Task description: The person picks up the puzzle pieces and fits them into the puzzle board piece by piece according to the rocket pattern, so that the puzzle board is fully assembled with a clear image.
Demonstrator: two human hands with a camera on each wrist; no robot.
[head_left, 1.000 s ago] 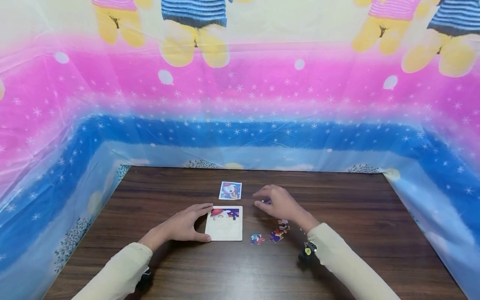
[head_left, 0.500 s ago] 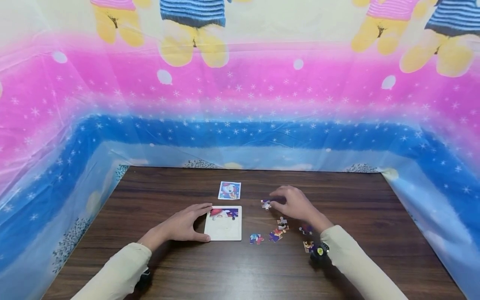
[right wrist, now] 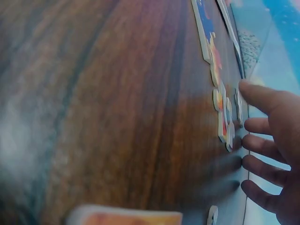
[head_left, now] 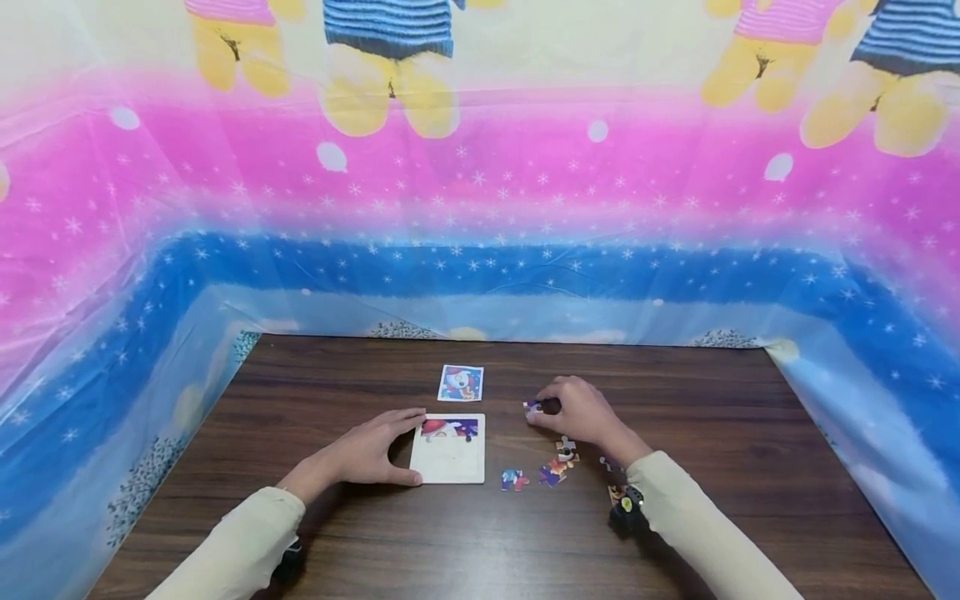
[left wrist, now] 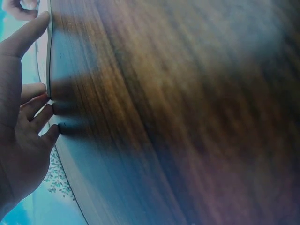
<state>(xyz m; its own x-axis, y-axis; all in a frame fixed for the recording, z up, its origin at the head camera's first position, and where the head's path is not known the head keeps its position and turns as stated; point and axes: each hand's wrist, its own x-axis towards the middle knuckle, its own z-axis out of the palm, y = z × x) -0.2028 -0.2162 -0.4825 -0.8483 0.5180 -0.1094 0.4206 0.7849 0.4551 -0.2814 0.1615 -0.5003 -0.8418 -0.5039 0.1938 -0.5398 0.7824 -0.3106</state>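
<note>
At the left, the left hand (head_left: 367,450) steadies the puzzle board (head_left: 450,465) with extended fingers, the thumb at the near corner and the index finger at the far corner; the board lies flat on the table (head_left: 420,550), its far strip filled with picture and the rest pale and bare; it looks light, stiff and apt to slide on the smooth wood, so the edge is the sensible hold. Beyond it, apart, lies a printed card (head_left: 461,383), probably thin; then, just right of the board, comes a blue-and-pink piece (head_left: 513,479) lying flat. Farther back is the far piece (head_left: 532,406), with the thumb and index finger of the right hand (head_left: 581,412) at opposite edges; one cannot tell whether they pinch it or only touch it. A white-and-orange piece (head_left: 567,450) and a purple-and-orange piece (head_left: 553,473) lie close together, perhaps touching; near the right sleeve, partly hidden, are a purple piece (head_left: 606,462) and an orange piece (head_left: 615,493). The pieces should be light and rigid, their knobs likely the fragile parts; their thin sides are best pinched across the body.
</note>
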